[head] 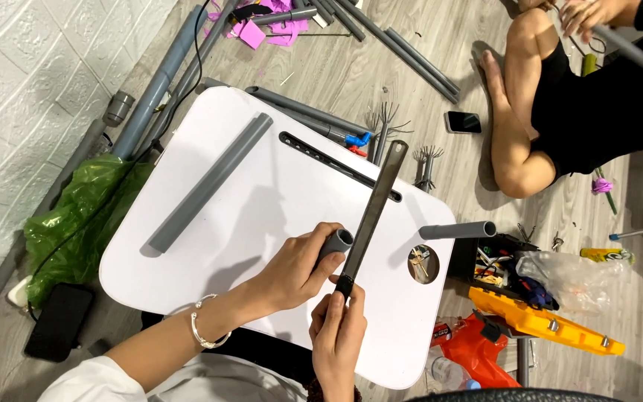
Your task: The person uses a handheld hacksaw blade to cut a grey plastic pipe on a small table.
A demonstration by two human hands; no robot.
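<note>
Our left hand (299, 268) grips a short grey pipe (334, 244); our right hand (338, 327) holds what looks like a file (375, 208) against its end, above the white table (187, 253).

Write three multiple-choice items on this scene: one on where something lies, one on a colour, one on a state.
1. Where does the long grey pipe lie?
A. on the white tabletop
B. on the green bag
C. in the toolbox

2. What colour is the short pipe piece in the left hand?
A. orange
B. grey
C. pink

3. How does the right hand hold the long flat file?
A. by its tip
B. not at all; it lies flat on the table
C. by its handle end, blade against the pipe piece's open end

Answers:
1 A: the pipe rests diagonally on the tabletop's left part.
2 B: it matches the other grey pipes.
3 C: the fist closes round the dark handle, and the blade crosses the piece's mouth.
</note>
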